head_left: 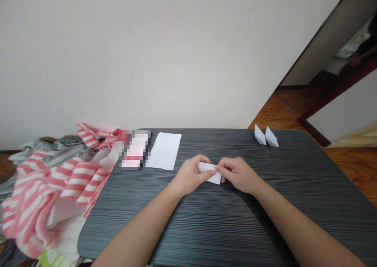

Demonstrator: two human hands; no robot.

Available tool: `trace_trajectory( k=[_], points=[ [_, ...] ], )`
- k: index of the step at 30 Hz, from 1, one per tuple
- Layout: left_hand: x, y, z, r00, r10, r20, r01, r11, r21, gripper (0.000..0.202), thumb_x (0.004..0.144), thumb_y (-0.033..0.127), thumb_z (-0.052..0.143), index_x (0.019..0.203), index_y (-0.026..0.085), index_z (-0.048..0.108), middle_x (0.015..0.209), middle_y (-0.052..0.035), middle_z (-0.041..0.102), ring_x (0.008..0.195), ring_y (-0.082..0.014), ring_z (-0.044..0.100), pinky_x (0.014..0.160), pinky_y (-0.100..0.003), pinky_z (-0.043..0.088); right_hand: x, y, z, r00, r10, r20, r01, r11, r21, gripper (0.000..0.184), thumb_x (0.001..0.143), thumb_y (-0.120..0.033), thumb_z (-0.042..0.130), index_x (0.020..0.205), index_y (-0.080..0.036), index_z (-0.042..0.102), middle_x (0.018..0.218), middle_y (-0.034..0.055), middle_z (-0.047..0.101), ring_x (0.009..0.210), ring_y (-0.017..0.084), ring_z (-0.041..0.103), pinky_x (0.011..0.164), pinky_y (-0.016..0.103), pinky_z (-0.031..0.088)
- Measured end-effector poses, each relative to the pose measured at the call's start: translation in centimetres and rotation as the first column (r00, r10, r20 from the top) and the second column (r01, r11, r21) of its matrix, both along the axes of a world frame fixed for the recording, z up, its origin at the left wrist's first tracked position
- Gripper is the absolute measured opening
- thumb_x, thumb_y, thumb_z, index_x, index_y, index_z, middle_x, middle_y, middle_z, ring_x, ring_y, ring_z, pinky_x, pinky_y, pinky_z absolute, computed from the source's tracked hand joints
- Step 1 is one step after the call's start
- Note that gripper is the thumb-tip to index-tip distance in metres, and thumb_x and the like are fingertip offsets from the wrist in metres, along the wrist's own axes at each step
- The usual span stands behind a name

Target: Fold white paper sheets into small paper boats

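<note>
Left hand: the left hand [190,176] is being curled closed, its fingers gripping one end of the paper.

Right hand: the right hand [238,175] is being curled closed too, its fingertips [219,169] pinching the other end.

Held item: a folded white paper [214,176] is being held between both hands above the table, its crisp creases partly hidden by the fingers.

Table: a dark grey table [224,231] with fine ridged lines and rounded corners is being used as the work surface.

Far edge, right: two pointed paper boats [266,136] are being stood side by side, just apart.

Far edge, left: a flat white paper sheet [163,151] is being laid beside a blurred pink-and-white item [134,151], whose form cannot be made out.

Table's left: soft pink-and-white striped cloth [59,184] is being left heaped, cut off by the frame.
</note>
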State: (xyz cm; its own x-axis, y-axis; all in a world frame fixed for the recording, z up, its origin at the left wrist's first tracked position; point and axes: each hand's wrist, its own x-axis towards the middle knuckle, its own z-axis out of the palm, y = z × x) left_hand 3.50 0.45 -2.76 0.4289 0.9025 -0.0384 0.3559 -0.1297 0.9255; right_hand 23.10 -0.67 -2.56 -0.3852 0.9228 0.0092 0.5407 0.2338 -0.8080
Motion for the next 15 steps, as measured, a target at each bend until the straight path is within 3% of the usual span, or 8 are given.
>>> trace_trajectory(
  k=[10, 15],
  points=[
    [-0.1, -0.02, 0.41, 1.0, -0.01, -0.017, 0.011, 0.999, 0.05, 0.016, 0.078, 0.031, 0.058, 0.088, 0.018, 0.057, 0.071, 0.0021, 0.055, 0.061, -0.0099, 0.045, 0.055, -0.021, 0.032, -0.26, -0.11, 0.36, 1.0, 0.026, -0.01, -0.026, 1.0, -0.015, 0.025, 0.089, -0.029, 0.049, 0.071, -0.019, 0.062, 0.058, -0.0003, 0.068, 0.054, 0.013, 0.061, 0.057, 0.023, 0.042],
    [-0.12, 0.03, -0.21, 1.0, 0.0, 0.026, 0.001, 1.0, -0.015, 0.025, 0.077, 0.031, 0.059, 0.099, 0.019, 0.054, 0.067, 0.0033, 0.052, 0.056, -0.0088, 0.044, 0.05, -0.019, 0.03, 0.02, -0.03, 0.02, 0.999, 0.008, -0.041, -0.01, 0.999, -0.034, 0.025, 0.09, -0.029, 0.048, 0.071, -0.019, 0.061, 0.059, -0.0003, 0.068, 0.056, 0.013, 0.061, 0.058, 0.023, 0.043]
  ],
)
